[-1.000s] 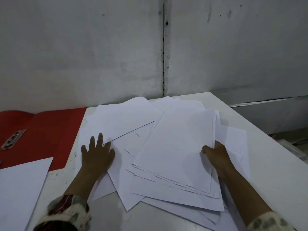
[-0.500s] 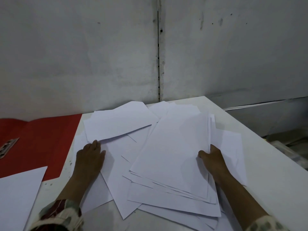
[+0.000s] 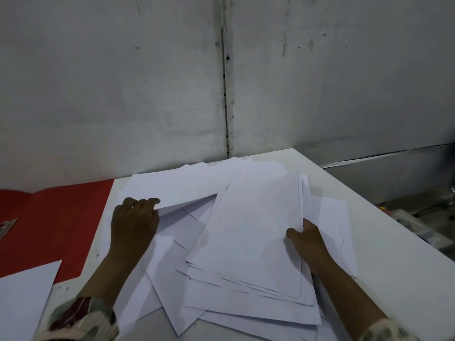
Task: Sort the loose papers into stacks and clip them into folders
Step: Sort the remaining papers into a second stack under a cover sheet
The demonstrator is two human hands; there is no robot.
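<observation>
A spread of loose white papers point(image 3: 236, 303) covers the middle of the white table point(image 3: 394, 279), the sheets overlapping at many angles. The left hand point(image 3: 134, 223) lies at the left side of the spread with its fingers curled; the fingertips point(image 3: 150, 201) pinch the near edge of a far-left sheet point(image 3: 172, 187), which is raised off the papers beneath so that a shadowed gap shows under it. The right hand point(image 3: 307, 238) is at the right side of the spread. Its thumb lies on top of a roughly squared stack point(image 3: 251, 232) of sheets and its fingers go under the stack's right edge, so it grips that stack, which sits tilted on top of the other papers. More single sheets fan out below the stack toward the near edge of the table, and one sheet lies just beyond the right hand, toward the table's right edge.

To the left of the papers an open red folder point(image 3: 54, 230) lies flat on the table, with a metal clip point(image 3: 7, 226) showing at the picture's left edge. A separate white sheet point(image 3: 23, 299) lies over the folder's near corner, apart from the main spread. Both wrists wear patterned sleeves point(image 3: 81, 321).
</observation>
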